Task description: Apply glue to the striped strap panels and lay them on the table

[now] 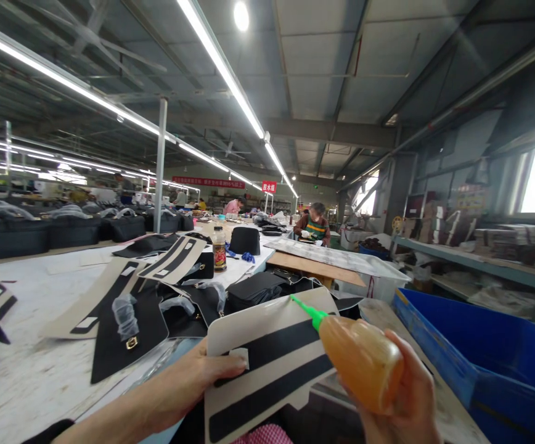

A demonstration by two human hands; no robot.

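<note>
My left hand (214, 364) grips the left edge of a beige bag panel (267, 327) with two dark stripes, its thumb on top beside a small pale patch. The panel is held tilted in front of me. My right hand (406, 388) is wrapped round a glue bottle (360, 357) with amber contents and a green nozzle. The bottle lies nearly level, its nozzle tip near the panel's upper edge; whether it touches I cannot tell. Left of my hands lies a black panel (133, 333) with a plastic-wrapped handle and gold buckle.
More striped panels (175, 256) and black pieces (256, 290) are heaped on the white table (13, 370). A labelled jar (219, 250) stands behind them. A blue bin (517, 394) is at the right. Farther back, another person (314, 225) works at the tables.
</note>
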